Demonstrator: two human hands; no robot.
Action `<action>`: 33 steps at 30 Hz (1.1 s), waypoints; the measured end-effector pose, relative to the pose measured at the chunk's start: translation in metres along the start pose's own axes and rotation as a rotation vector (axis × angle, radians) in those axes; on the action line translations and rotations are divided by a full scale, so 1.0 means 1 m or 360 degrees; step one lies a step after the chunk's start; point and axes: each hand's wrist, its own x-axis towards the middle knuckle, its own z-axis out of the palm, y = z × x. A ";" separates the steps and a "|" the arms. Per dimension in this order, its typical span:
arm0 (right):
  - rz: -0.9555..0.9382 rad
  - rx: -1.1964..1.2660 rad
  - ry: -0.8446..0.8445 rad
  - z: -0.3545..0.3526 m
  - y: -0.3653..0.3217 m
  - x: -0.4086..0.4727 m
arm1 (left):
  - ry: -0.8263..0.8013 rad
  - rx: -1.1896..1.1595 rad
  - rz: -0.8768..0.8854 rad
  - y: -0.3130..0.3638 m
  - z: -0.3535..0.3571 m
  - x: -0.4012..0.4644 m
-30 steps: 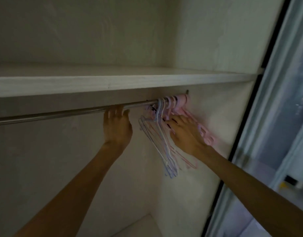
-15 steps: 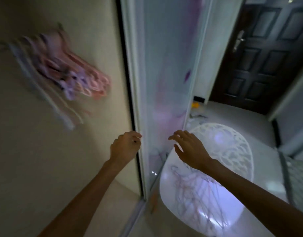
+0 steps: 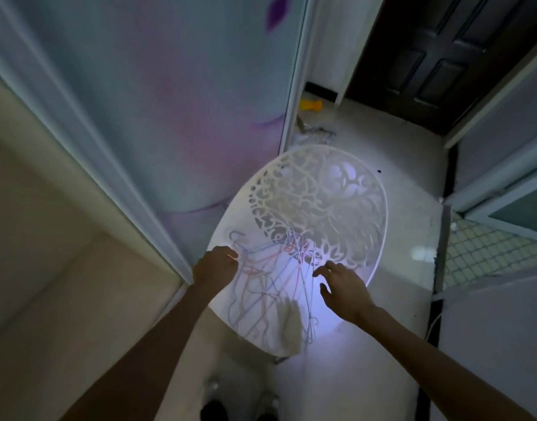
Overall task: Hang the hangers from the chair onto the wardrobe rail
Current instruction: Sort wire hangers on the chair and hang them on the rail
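Both hands over hanger pile on chair seat
Left hand [image 3: 216, 264] pinches the tangled pink and blue wire hangers [image 3: 268, 288] at their left edge on the white fretwork plastic chair [image 3: 337, 202]; right hand [image 3: 341, 287], fingers spread and empty, hovers just right of pile; hanger lengths run near–far

The hangers [image 3: 270, 287] on the chair [image 3: 346, 208] lie in a tangle too thin and glare-washed to count. The left hand [image 3: 215, 265] hides its own fingertips among them, so whether it grips one cannot be told. Both forearms run off the bottom edge. Feet [image 3: 240, 411] below are dark and cropped.
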 end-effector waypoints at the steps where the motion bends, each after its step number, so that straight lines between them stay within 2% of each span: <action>1: 0.0029 -0.0002 -0.0041 0.012 0.005 0.003 | -0.0087 -0.0023 -0.0088 -0.006 0.013 0.010; 5: 0.0128 -0.0007 -0.0158 0.075 0.024 0.028 | -0.0448 -0.0194 -0.0307 -0.028 0.071 0.058; 10: 0.0160 0.0089 -0.0290 0.142 0.033 0.060 | -0.0576 -0.0175 -0.0362 -0.060 0.136 0.099; 14: 0.0382 0.0245 -0.0539 0.190 0.029 0.079 | -0.0165 -0.0049 -0.0491 -0.084 0.170 0.109; 18: 0.0471 0.0351 -0.0717 0.223 0.020 0.086 | -0.0338 -0.0218 -0.0613 -0.103 0.193 0.118; 20: 0.0557 0.0573 -0.0738 0.233 0.017 0.085 | -0.0337 -0.0180 -0.0590 -0.111 0.199 0.119; 23: 0.0679 0.1107 -0.0529 0.235 0.013 0.082 | -0.0258 -0.0094 -0.0501 -0.117 0.198 0.121; 25: 0.0675 0.1245 -0.0211 0.226 0.012 0.081 | -0.0181 -0.0053 -0.0456 -0.115 0.196 0.129; 27: 0.0685 0.1317 -0.0022 0.212 0.017 0.082 | -0.0086 -0.0030 -0.0416 -0.107 0.194 0.142; 30: 0.0719 0.1316 -0.0037 0.204 0.033 0.082 | 0.0321 0.0049 -0.0240 -0.089 0.195 0.150; 32: 0.0667 0.1133 -0.0249 0.209 0.043 0.077 | 0.0614 0.0052 -0.0147 -0.078 0.202 0.146; 33: 0.0640 0.1001 -0.0378 0.215 0.047 0.074 | 0.0667 0.0059 -0.0135 -0.074 0.208 0.143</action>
